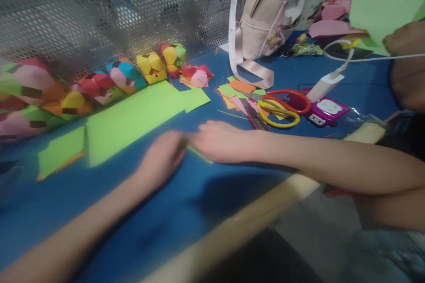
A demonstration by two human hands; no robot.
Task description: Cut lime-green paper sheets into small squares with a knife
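Observation:
My left hand (166, 152) is blurred by motion, its fingers curled closed over the blue tabletop (142, 212). My right hand (217, 141) meets it, also closed, with fingertips almost touching the left ones. Between and under the fingers shows the edge of a small piece of green paper (202, 154), pinched by both hands; most of it is hidden. Beyond the hands lies a large green paper sheet (133, 121), with a smaller green piece (63, 150) at its left. Scissors with red and yellow handles (279, 112) rest on coloured paper slips (237, 93) beyond my right wrist.
Folded paper shapes (151, 67) line the perforated metal panel (133, 13). A pale backpack (265, 22) stands at the back. Nearer are a white charger (325, 86) and a purple socket block (328, 110). Another person's hand (407, 62) is at right. A pale edge strip (245, 216) borders the table.

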